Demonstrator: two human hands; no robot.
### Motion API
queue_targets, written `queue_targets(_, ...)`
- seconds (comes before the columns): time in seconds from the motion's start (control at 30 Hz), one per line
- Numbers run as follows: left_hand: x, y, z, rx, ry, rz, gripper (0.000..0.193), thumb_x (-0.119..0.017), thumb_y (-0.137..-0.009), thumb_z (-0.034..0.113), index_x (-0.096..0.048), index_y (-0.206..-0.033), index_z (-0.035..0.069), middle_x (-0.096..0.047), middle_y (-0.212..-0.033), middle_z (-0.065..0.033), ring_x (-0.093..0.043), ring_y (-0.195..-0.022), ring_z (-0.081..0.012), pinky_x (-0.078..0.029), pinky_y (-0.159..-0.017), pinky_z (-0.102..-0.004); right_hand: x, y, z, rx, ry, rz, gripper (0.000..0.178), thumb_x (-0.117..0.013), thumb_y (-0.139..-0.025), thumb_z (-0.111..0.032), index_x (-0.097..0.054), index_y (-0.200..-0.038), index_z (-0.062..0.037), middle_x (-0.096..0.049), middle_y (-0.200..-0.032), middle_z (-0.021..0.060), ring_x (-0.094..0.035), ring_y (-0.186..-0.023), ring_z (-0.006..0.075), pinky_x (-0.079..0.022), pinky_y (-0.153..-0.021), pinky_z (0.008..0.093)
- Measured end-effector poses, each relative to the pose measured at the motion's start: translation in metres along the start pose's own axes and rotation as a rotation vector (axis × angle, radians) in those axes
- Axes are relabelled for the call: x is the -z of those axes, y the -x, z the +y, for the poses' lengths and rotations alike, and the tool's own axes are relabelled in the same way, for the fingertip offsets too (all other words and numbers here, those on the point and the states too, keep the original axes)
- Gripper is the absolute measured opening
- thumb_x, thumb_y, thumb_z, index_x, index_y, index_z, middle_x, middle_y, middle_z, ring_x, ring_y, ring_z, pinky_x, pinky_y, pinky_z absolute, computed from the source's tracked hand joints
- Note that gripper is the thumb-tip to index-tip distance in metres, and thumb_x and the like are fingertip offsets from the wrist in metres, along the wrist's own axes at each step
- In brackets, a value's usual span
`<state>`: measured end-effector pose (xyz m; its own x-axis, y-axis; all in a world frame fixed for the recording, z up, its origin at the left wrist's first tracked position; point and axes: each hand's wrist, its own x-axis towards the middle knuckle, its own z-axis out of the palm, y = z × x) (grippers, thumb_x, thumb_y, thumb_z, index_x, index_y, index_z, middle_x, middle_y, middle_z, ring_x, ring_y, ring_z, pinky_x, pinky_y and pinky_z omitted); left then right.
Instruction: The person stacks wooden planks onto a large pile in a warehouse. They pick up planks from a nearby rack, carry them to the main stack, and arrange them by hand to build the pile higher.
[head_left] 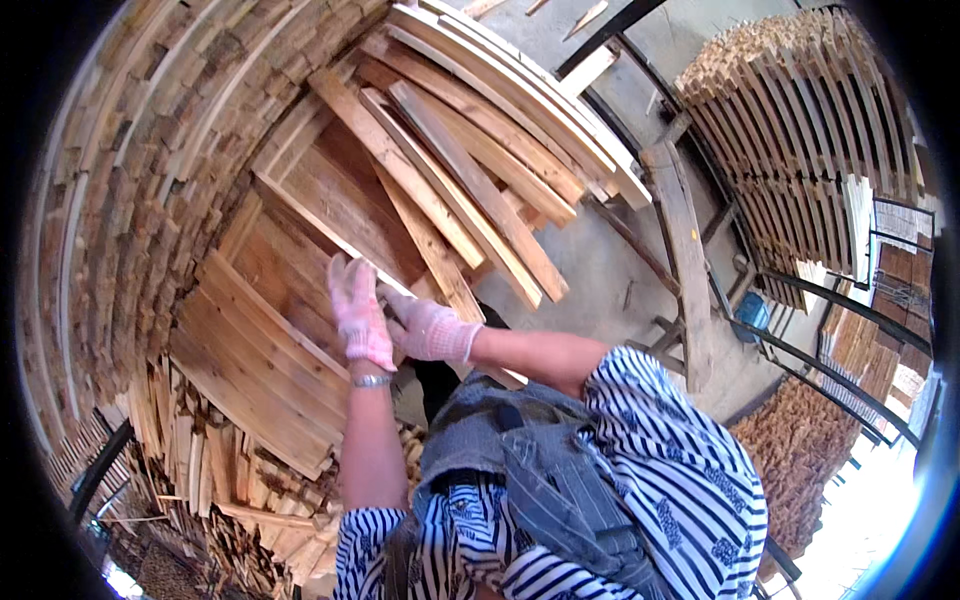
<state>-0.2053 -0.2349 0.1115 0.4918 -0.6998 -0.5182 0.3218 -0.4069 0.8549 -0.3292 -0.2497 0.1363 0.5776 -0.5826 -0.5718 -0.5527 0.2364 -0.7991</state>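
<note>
My left hand (pixel 358 315), in a pink and white knit glove, lies with its fingers stretched out over the pale edge of a wooden board (pixel 305 215). Close beside it, my right hand (pixel 436 328), gloved alike, is closed at the near end of that board; its fingertips are partly hidden. Wide brown boards (pixel 250 345) lie side by side to the left of my hands. Just beyond my right hand, several loose planks (pixel 480 190) overlap at angles, their near ends sticking out over the floor.
A tall wall of stacked timber (pixel 100 200) curves along the left. Upright offcuts (pixel 215 465) crowd the lower left. At right stand a wooden trestle beam (pixel 685 250), a dark metal rail (pixel 840 295), a blue container (pixel 752 315) and a large stack of slats (pixel 800 140).
</note>
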Motion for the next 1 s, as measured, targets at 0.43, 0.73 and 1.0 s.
queue_targets(0.43,-0.028,-0.032,-0.062,0.309,-0.457,0.268,0.081,-0.070,-0.088,0.021,-0.026,-0.153,0.000,-0.041,-0.152,-0.0231,-0.045,-0.135,-0.0300,-0.035,-0.112,-0.0379,0.127,-0.047,0.055,-0.280,0.727,0.677,0.090,-0.078,-0.079,-0.045,-0.033,-0.147,-0.0077,-0.054,-0.127,0.0202,-0.057,-0.116,0.0367,-0.048,-0.097,0.0465)
queue_targets(0.73,0.107,0.049,-0.027,-0.052,-0.026,0.375,0.049,-0.062,-0.094,0.015,-0.044,-0.139,0.006,-0.056,-0.097,-0.0015,-0.051,-0.082,-0.0110,-0.047,-0.071,-0.0272,0.113,-0.058,0.070,-0.292,0.592,0.707,0.078,-0.077,-0.080,-0.048,-0.039,-0.141,-0.0164,-0.053,-0.129,0.0243,-0.056,-0.119,0.0469,-0.048,-0.100,0.0518)
queue_targets(1.0,0.259,0.076,-0.021,-0.022,-0.754,0.657,0.085,-0.064,-0.093,0.035,-0.019,-0.156,-0.001,-0.040,-0.149,-0.0260,-0.044,-0.135,-0.0342,-0.037,-0.110,-0.0420,0.102,-0.040,0.064,0.006,0.148,0.535,0.082,-0.073,-0.088,-0.023,-0.028,-0.155,-0.0103,-0.053,-0.142,0.0230,-0.057,-0.126,0.0343,-0.050,-0.098,0.0394)
